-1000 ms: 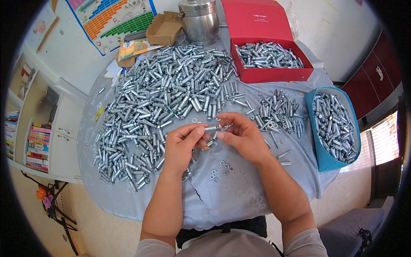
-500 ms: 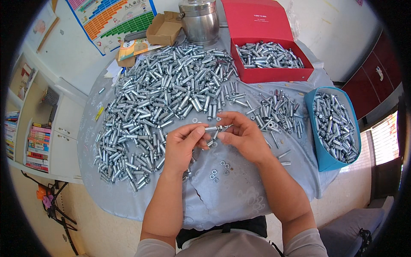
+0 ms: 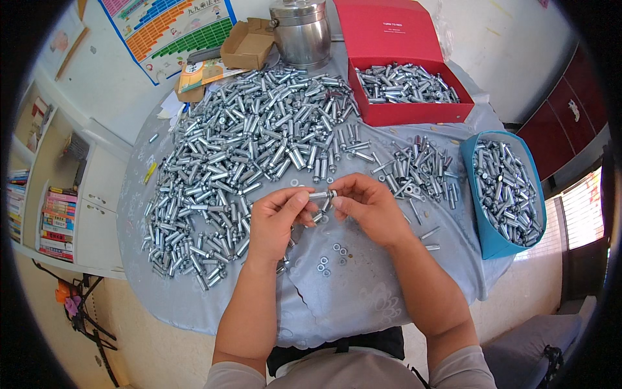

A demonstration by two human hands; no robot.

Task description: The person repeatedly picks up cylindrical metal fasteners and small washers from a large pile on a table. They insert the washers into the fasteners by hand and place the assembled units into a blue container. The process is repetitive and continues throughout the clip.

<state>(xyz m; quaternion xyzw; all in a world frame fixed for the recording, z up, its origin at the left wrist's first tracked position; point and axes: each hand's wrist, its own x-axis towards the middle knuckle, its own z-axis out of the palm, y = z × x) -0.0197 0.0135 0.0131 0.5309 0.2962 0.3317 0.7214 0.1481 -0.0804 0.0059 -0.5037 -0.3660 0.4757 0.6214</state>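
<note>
Between my two hands, above the middle of the table, a shiny metal sleeve anchor bolt (image 3: pixel 319 195) lies roughly level. My left hand (image 3: pixel 275 220) pinches its left part between thumb and fingers. Thumb and forefinger of my right hand (image 3: pixel 366 206) close round its right end, where a nut or washer partly shows. A second metal piece appears just below, by the left fingertips; how it is held I cannot tell. Several loose nuts (image 3: pixel 325 264) lie on the cloth nearer to me. A large heap of similar anchor bolts (image 3: pixel 253 136) spreads out beyond and left of my hands.
Thinner bolts (image 3: pixel 421 168) lie in a smaller pile to the right. An open red box (image 3: pixel 414 115) and a blue container (image 3: pixel 487 227) hold more metal pieces. A steel pot (image 3: pixel 301 35) and a cardboard box (image 3: pixel 248 48) stand at the back of the cloth-covered table (image 3: pixel 363 298).
My right fingers have drawn in round the bolt's right end, covering the part that stuck out between them before. The left hand keeps its grip in nearly the same place.
</note>
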